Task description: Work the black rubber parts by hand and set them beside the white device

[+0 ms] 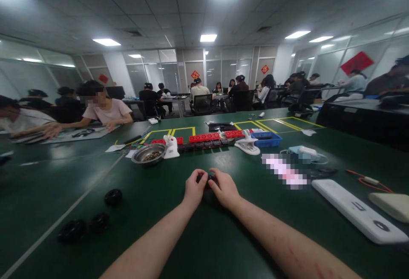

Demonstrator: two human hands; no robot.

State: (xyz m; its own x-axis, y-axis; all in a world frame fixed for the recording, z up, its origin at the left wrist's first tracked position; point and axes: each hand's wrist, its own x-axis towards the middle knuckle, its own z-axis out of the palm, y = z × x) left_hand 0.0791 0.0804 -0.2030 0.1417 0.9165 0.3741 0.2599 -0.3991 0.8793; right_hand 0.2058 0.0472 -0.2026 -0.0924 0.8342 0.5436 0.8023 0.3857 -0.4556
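The left hand (194,187) and right hand (226,188) pinched one black object (210,178); left of them lay three round black pieces (113,197), beyond them one metal bowl (138,159).

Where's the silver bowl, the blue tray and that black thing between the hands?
Silver bowl (139,154): head view, on its inner wall.
Blue tray (267,143): head view, on its front wall.
Black thing (210,178): head view, visible middle.

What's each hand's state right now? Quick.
Left hand: closed on a small black object, mostly hidden by the fingers.
Right hand: closed on the same object from the other side.
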